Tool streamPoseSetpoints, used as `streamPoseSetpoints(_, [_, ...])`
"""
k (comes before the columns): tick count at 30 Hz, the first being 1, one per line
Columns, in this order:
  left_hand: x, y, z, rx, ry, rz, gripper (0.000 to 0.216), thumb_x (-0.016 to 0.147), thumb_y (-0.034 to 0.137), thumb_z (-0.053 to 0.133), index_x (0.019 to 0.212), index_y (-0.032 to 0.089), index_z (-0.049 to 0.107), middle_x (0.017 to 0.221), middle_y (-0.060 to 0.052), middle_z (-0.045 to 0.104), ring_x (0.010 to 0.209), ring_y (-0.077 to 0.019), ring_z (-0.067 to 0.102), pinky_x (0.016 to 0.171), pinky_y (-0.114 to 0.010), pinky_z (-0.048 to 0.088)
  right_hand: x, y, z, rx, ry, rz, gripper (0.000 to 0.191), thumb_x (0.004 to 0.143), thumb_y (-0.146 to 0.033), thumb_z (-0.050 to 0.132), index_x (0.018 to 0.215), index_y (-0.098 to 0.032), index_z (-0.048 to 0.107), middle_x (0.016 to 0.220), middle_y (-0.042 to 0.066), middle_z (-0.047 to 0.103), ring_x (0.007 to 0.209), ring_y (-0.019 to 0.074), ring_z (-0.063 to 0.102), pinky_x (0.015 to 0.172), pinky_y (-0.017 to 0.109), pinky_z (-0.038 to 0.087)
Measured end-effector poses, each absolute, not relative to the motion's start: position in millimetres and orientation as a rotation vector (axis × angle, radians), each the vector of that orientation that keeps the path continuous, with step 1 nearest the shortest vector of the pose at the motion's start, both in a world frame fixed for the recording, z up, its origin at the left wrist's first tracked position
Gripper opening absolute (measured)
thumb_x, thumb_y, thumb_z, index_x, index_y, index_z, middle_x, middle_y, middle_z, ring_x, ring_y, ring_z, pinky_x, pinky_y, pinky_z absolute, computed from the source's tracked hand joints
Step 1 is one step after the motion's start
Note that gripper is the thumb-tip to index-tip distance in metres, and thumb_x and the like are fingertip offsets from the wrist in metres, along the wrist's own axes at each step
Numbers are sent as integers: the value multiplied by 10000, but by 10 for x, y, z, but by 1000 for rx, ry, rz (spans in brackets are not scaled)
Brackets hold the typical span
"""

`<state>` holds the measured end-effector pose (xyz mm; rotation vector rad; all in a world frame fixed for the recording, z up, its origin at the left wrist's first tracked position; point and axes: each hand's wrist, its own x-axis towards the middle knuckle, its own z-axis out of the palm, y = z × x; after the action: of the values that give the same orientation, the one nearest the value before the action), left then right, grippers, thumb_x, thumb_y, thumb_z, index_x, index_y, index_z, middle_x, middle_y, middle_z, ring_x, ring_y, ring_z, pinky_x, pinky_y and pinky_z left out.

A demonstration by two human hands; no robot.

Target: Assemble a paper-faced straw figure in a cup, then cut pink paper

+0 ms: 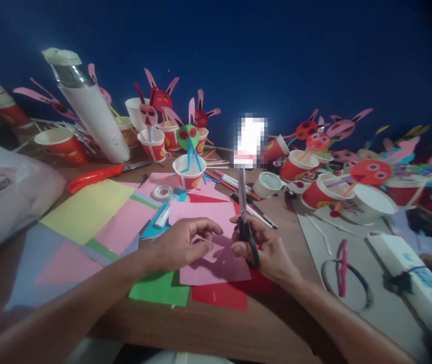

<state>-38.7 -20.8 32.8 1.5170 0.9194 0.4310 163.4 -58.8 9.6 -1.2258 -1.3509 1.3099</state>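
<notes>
My right hand (267,247) holds black-handled scissors (242,194) upright, the blades together and pointing away from me. My left hand (185,245) hovers over a pink paper sheet (216,275), its fingers curled towards the thumb. Between them is what looks like a small piece of pink paper (213,254), hard to tell from the sheet below. Under the pink sheet lie red paper (219,298) and green paper (161,290). A blue piece (149,230) and a tape roll (163,192) lie beyond my left hand.
Red paper cups (153,149) with rabbit-faced figures line the back. A white flask (94,121) leans at left, near red-handled scissors (94,179). Yellow paper (90,207) lies left. Pens (256,210) and a small white cup (268,184) stand centre-right; a power strip (417,278) lies right.
</notes>
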Motion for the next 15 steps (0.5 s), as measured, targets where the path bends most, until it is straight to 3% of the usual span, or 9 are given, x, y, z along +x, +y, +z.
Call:
streamPoseSetpoints(6, [-381,-252,295,1553,875,413,340,750,149,518,1086,196,548,838,-5,562,719,-125,553,570,-213,465,1588,-629,42,-1310,-1535,1220,344,716,-193,695,1018,-220,534,799,-10,596,711,129,572,656,239,476])
streamPoseSetpoints(11, [-372,-269,269,1541,869,460,301,754,139,528,1048,195,563,881,-20,602,786,-138,580,629,-227,473,1552,-656,108,-1255,-1486,1341,291,721,-173,662,972,-209,518,749,-18,608,651,114,573,586,214,465])
streamPoseSetpoints(15, [-333,-267,262,1430,873,512,246,756,172,565,1002,186,574,860,-12,612,715,-119,571,568,-204,450,1518,-662,111,-1243,-1391,1415,324,705,-190,684,965,-219,492,697,-44,592,553,97,541,496,198,439])
